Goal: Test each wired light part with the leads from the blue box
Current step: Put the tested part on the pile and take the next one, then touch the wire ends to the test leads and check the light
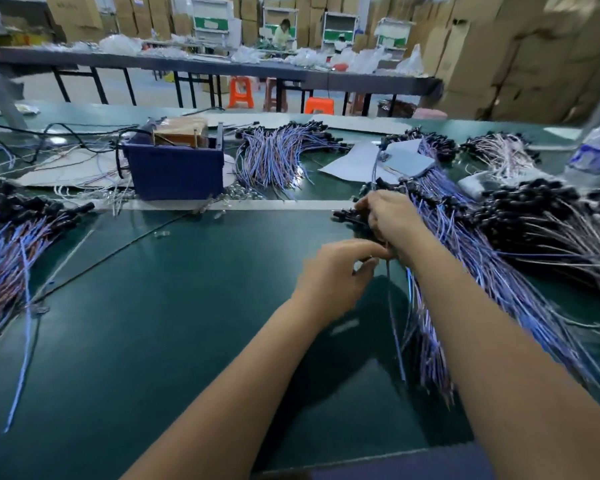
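The blue box stands at the back left of the green table, with thin wires trailing from it. My right hand grips a bundle of wired light parts, their black heads pointing left and their blue and purple wires hanging down toward me. My left hand reaches in from below and pinches at the wires just under my right hand. The frame is blurred, so the exact wire it holds is unclear.
Piles of wired parts lie at the far left, behind the box and across the right side. White papers and a plastic water bottle sit at the back right. A person works at a far table.
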{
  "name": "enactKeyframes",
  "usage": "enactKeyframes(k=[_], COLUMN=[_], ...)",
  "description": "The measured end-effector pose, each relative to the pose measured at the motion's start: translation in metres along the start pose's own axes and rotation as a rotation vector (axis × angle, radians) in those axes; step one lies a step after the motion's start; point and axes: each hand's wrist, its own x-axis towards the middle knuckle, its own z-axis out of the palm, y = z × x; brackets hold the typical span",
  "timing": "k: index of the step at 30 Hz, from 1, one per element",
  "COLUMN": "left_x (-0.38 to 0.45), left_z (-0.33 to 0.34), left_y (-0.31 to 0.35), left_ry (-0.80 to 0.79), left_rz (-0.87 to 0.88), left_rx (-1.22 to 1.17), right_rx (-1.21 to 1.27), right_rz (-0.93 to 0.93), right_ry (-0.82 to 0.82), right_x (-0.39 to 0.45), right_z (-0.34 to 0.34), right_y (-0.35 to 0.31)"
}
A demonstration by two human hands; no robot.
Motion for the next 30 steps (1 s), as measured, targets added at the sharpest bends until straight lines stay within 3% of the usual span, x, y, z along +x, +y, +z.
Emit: enactKeyframes(k=[3, 6, 11, 15, 19, 25, 28, 30], left_x=[0.004, 0.002, -0.002, -0.012, -0.028, -0.059, -0.074, -0.082], left_z=[0.023, 0.032, 0.016, -0.021, -0.072, -0.161, -0.205, -0.228], left_y=[0.012, 0.010, -0.006, -0.026, -0.041, -0.077, -0.097, -0.110], left_ry=[-0.081, -0.125, -0.070, 0.032, 0.159, 0.388, 0.359, 0.329], left_rz=[-0.037, -0.090, -0.246, -0.372, -0.392, -0.529, -0.757, -0.964], left_rx=[-0.046, -0.018, -0.022, 0.061, 0.235, 0.612, 0.907, 0.972], right_rx=[-0.409, -0.746, -0.982, -1.050, -0.986, -0.783, -0.737, -0.776], right_rz=[-0.081, -0.022, 0.030, -0.150, -0.302, -0.336, -0.334, -0.356], right_ry=[0.103, 0.128, 0.268, 0.431, 0.228, -0.090, -0.160, -0.182], right_x=[0.003, -0.002, -0.012, -0.018, -0.028, -0.044, -0.051, -0.052], right_z=[-0.041, -0.058, -0.040, 0.007, 0.088, 0.202, 0.231, 0.235], right_y=[0.012, 0.031, 0.037, 0.021, 0.000, -0.024, -0.026, -0.022])
